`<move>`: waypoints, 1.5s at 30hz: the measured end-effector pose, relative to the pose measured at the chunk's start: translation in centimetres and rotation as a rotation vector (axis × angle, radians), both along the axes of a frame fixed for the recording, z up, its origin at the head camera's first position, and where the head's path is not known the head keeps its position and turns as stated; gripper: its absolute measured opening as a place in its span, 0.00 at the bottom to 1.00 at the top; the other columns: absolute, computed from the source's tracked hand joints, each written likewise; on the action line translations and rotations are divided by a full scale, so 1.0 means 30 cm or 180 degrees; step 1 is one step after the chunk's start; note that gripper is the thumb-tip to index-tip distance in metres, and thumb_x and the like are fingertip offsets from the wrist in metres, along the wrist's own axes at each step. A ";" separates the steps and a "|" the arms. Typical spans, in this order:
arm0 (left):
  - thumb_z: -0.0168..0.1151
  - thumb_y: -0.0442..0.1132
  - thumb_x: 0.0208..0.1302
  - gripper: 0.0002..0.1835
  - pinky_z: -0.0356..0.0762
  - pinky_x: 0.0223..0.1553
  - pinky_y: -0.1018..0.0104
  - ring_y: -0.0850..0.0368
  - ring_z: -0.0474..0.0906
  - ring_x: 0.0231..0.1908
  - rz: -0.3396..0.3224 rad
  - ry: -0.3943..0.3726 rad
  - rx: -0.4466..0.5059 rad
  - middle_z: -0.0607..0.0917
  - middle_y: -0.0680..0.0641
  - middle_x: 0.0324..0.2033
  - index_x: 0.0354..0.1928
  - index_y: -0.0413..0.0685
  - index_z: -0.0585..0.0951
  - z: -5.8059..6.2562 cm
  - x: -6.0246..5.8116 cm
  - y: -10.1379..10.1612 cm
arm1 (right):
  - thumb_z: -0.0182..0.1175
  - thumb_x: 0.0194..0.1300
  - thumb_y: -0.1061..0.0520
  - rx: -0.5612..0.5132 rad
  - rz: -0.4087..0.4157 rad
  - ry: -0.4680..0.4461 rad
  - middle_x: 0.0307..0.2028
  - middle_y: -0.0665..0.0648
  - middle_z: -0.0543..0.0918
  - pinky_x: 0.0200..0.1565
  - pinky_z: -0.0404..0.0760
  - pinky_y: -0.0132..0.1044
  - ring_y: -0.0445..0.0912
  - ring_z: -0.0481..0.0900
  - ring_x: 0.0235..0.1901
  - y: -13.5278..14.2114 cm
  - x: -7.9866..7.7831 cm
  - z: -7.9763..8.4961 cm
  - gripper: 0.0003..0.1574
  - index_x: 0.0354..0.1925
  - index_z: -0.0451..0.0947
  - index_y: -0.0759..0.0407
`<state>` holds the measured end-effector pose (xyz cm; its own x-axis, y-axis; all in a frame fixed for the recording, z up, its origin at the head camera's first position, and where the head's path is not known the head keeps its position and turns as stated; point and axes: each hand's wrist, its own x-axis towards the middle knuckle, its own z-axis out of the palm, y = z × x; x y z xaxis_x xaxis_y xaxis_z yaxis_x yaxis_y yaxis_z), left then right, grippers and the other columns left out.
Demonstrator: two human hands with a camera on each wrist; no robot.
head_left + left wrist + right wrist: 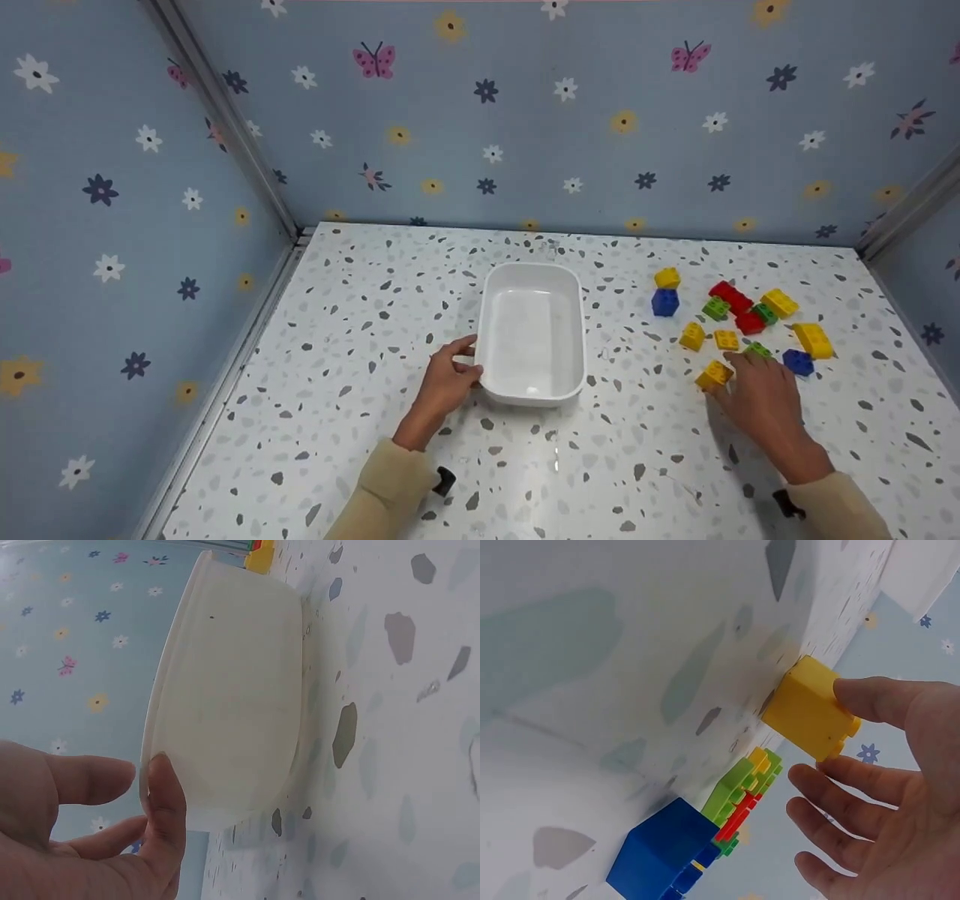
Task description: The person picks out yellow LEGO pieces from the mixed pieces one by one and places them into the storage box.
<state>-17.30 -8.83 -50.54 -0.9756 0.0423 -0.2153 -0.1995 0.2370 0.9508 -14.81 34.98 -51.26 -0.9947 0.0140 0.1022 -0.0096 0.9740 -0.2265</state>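
Note:
A white rectangular tub [531, 386] stands on the speckled table. My left hand [448, 382] is at its left rim; in the left wrist view, thumb and fingers pinch the edge of the tub [232, 690]. To the right, my right hand [761, 394] holds a yellow toy brick [714, 375] between thumb and index finger. The right wrist view shows this yellow brick [806, 709] low at the table surface, the other fingers spread loosely. Near that hand lie a blue brick [798, 363] and a light green brick [758, 349], the green one partly hidden by the fingers.
More toy bricks lie scattered beyond the right hand: red ones [731, 297], a small yellow one [726, 340] and a large yellow one [813, 341]. A yellow brick [667, 278] and a blue brick [665, 302] sit together nearer the tub. Flower-patterned walls [525, 120] enclose the table.

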 end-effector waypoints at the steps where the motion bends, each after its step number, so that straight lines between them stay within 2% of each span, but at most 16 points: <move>1: 0.59 0.25 0.72 0.30 0.87 0.45 0.62 0.52 0.82 0.45 0.0006 -0.0003 0.0016 0.78 0.36 0.58 0.75 0.35 0.72 0.000 -0.001 -0.001 | 0.77 0.61 0.57 -0.0025 0.0002 -0.0011 0.56 0.79 0.80 0.64 0.67 0.74 0.76 0.73 0.58 -0.001 -0.002 0.000 0.39 0.63 0.75 0.77; 7: 0.59 0.23 0.71 0.30 0.87 0.45 0.62 0.51 0.83 0.45 0.0027 -0.0004 0.0059 0.79 0.36 0.57 0.74 0.35 0.72 -0.004 -0.005 -0.003 | 0.77 0.62 0.57 -0.0131 0.0052 -0.0052 0.52 0.77 0.84 0.62 0.68 0.74 0.74 0.76 0.55 -0.001 -0.012 0.003 0.35 0.59 0.79 0.77; 16: 0.59 0.23 0.70 0.31 0.87 0.46 0.61 0.52 0.83 0.44 0.0025 -0.0013 0.0089 0.78 0.36 0.57 0.75 0.35 0.71 -0.006 -0.002 -0.006 | 0.78 0.60 0.59 -0.0124 0.0150 0.0142 0.43 0.74 0.87 0.58 0.71 0.72 0.72 0.80 0.48 -0.014 -0.011 0.012 0.29 0.54 0.82 0.77; 23: 0.58 0.22 0.70 0.31 0.87 0.44 0.60 0.51 0.84 0.42 0.0050 -0.0010 0.0258 0.78 0.35 0.56 0.75 0.33 0.71 -0.009 -0.003 -0.008 | 0.80 0.57 0.61 -0.0048 0.0276 0.0413 0.38 0.70 0.88 0.57 0.72 0.71 0.71 0.81 0.47 -0.018 -0.012 0.017 0.25 0.48 0.84 0.74; 28: 0.59 0.23 0.70 0.31 0.87 0.44 0.61 0.51 0.84 0.43 0.0053 -0.0026 0.0247 0.78 0.35 0.56 0.75 0.33 0.71 -0.007 -0.002 -0.004 | 0.81 0.56 0.61 -0.0082 0.0298 0.0407 0.37 0.67 0.87 0.55 0.73 0.70 0.68 0.82 0.43 -0.026 -0.020 0.031 0.23 0.47 0.85 0.72; 34: 0.59 0.23 0.70 0.31 0.87 0.44 0.63 0.52 0.85 0.43 0.0091 -0.0070 0.0224 0.78 0.36 0.56 0.75 0.35 0.71 -0.005 -0.002 -0.003 | 0.81 0.56 0.60 -0.0111 0.0344 0.0346 0.38 0.68 0.88 0.54 0.74 0.70 0.67 0.82 0.43 -0.039 -0.032 0.048 0.25 0.47 0.85 0.72; 40: 0.59 0.23 0.70 0.31 0.87 0.45 0.63 0.53 0.84 0.43 0.0102 -0.0091 0.0194 0.78 0.37 0.56 0.75 0.36 0.72 -0.007 -0.002 -0.002 | 0.79 0.57 0.64 -0.0107 0.0351 0.0299 0.45 0.71 0.87 0.60 0.72 0.72 0.70 0.80 0.48 -0.055 -0.046 0.067 0.26 0.52 0.84 0.74; 45: 0.59 0.23 0.70 0.31 0.87 0.45 0.62 0.53 0.84 0.43 0.0071 -0.0030 0.0215 0.78 0.36 0.56 0.75 0.35 0.71 -0.012 -0.002 -0.004 | 0.79 0.57 0.65 -0.0096 0.0399 0.0308 0.46 0.72 0.86 0.61 0.72 0.71 0.69 0.80 0.46 -0.070 -0.060 0.084 0.27 0.54 0.84 0.74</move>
